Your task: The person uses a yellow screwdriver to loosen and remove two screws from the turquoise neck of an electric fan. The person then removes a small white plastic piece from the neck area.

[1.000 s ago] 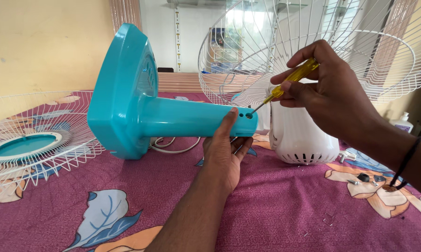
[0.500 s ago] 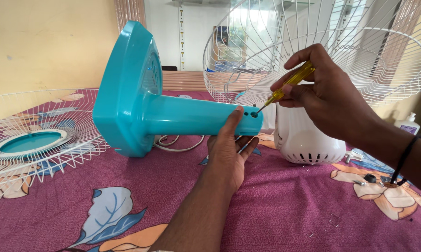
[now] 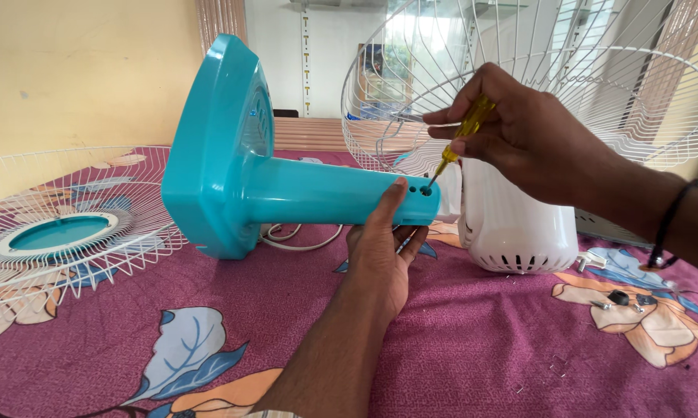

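The left hand (image 3: 378, 251) cups the teal fan stand (image 3: 302, 190), probably light, stiff, slick plastic, beneath its neck, while the right hand (image 3: 519, 135) pinches a yellow screwdriver (image 3: 461, 135) just above.

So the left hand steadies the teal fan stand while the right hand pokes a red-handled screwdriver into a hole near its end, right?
Not quite: the screwdriver has a yellow handle, not red, as the head view shows. The rest holds: the left hand steadies the teal fan stand while the right hand puts the tip into a hole near its end.
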